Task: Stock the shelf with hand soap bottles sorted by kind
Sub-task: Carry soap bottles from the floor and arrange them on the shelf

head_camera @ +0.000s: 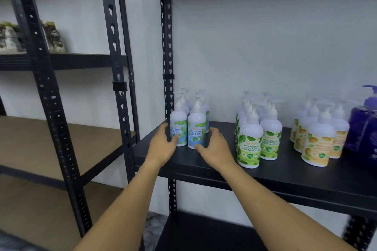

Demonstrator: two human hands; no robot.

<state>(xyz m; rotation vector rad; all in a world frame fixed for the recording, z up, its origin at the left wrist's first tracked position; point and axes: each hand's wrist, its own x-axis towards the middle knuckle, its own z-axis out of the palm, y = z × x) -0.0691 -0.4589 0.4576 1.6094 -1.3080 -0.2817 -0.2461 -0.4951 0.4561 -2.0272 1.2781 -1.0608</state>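
1. My two bare forearms reach up from the bottom edge toward the black metal shelf board (285, 173).
2. My left hand (163, 144) curls round the left side of the front-left white pump bottle with a blue-and-green "Cool Mint" label (178, 128), thumb on its front.
3. My right hand (215, 149) wraps the right side of the neighbouring mint-label bottle (196, 131); its fingers bend round the base.
4. Both bottles stand upright, touching, at the shelf's left end, heading a cluster of like bottles behind them.
5. Well apart to the right stand white pump bottles with lime-green leaf labels (250, 140), upright in rows.
6. Further right stand white pump bottles with orange-yellow fruit labels (317, 144).
7. At the right edge stand dark purple pump bottles (363, 126), partly cut off.
8. To the left, a second black rack with brown boards (30, 142) carries blurred packets (53, 36) on an upper level.
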